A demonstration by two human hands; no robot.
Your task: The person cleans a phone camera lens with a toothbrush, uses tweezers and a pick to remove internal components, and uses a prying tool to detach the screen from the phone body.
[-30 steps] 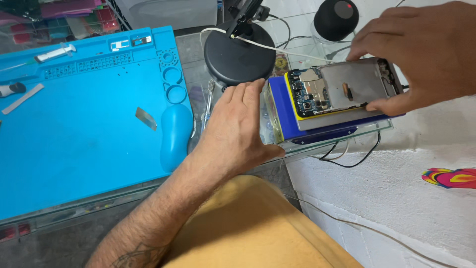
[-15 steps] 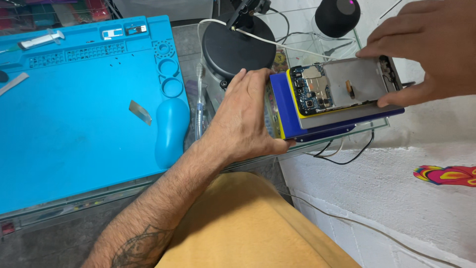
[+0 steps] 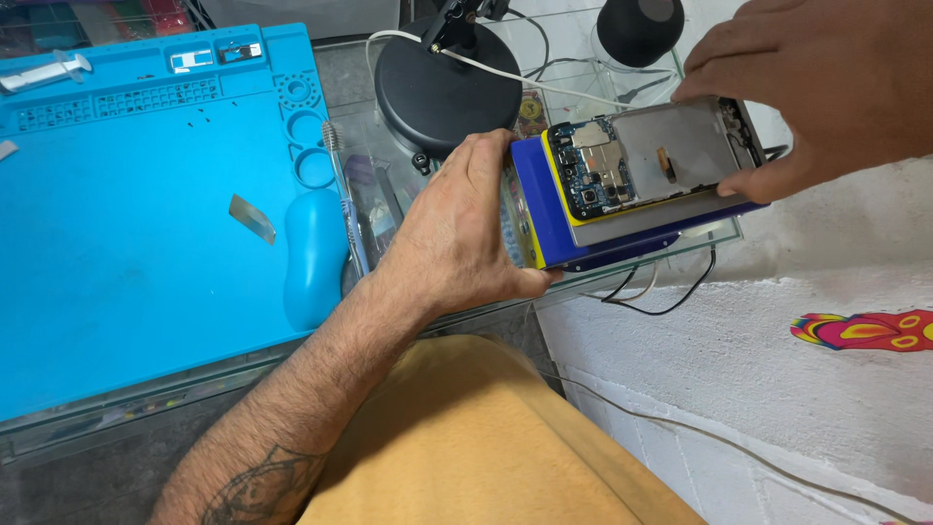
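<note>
Mustard-yellow cloth (image 3: pixel 466 447) over person's lap nearest. Left hand (image 3: pixel 457 233) clasps left end of blue-and-yellow flat block (image 3: pixel 544 219) at glass tabletop (image 3: pixel 724 233) edge. Opened phone with bare circuit board and grey metal plate (image 3: pixel 651 160) lies on block. Right hand (image 3: pixel 816 87) pinches phone's right end, thumb below, fingers above. Bright blue rubber work mat (image 3: pixel 126 243) to left. Round black stand base (image 3: pixel 442 83) behind.

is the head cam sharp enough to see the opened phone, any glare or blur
Head view: even daylight, soft shadows; the opened phone and its circuit board are sharp, no motion blur on the left hand or right hand; the glass tabletop shows faint reflections but no harsh glare; the top right corner is bright; slight wide-angle bend at the blue mat.
</note>
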